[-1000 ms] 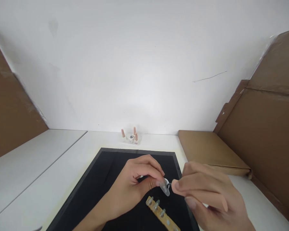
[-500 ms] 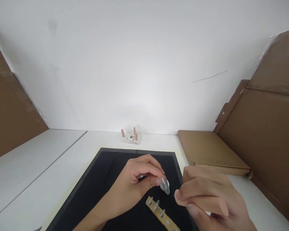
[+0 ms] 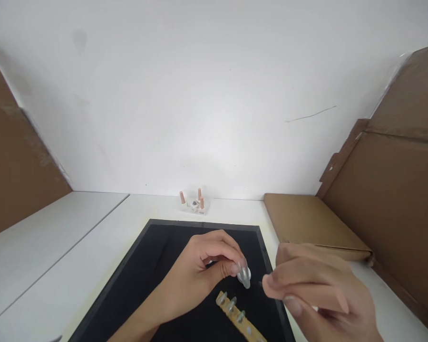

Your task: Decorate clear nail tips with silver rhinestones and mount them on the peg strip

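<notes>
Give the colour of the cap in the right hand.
The cap is peach-pink; the head view shows it.

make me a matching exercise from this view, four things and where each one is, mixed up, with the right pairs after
Things
1. clear tapered piece
2. pink handle
3. yellow strip
4. cardboard box

Places
A. on the black mat
B. on the white table, at the far right
C. at the fingertips of the left hand
D. gripped in the right hand

Pairs: 1-C, 2-D, 3-A, 4-B

no readable words, labels, or numbers
</notes>
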Demonstrator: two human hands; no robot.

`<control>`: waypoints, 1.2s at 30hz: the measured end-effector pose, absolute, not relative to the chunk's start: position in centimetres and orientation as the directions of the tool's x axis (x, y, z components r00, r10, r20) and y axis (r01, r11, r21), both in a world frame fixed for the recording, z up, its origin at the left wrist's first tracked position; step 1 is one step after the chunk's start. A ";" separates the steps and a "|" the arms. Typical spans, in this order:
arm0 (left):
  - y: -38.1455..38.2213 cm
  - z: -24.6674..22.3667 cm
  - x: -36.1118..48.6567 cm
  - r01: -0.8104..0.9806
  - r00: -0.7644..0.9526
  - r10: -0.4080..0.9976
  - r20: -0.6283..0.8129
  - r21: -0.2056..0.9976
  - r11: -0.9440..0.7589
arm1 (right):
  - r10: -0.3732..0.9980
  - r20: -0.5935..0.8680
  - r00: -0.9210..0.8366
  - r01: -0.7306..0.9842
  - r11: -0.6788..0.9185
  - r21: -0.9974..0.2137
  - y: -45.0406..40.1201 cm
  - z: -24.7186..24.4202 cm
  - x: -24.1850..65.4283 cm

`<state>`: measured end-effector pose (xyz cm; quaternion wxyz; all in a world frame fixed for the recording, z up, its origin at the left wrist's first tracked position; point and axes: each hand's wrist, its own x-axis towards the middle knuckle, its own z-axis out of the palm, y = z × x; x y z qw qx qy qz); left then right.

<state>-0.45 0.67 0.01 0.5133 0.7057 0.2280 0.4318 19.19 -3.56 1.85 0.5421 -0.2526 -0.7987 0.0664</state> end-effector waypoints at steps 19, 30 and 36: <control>0.7 -0.2 -0.3 -0.106 0.509 0.769 0.386 0.915 -0.389 | 0.474 0.820 -0.322 0.309 0.871 -0.382 -3.4 2.2 19.1; 0.5 -0.1 -0.5 -0.037 0.534 0.743 0.405 0.889 -0.457 | 0.468 0.824 -0.319 0.373 0.862 -0.345 -3.0 2.0 20.2; 0.7 0.0 -0.2 -0.033 0.520 0.749 0.411 0.886 -0.463 | 0.455 0.792 -0.408 0.307 0.885 -0.351 -3.4 2.6 19.6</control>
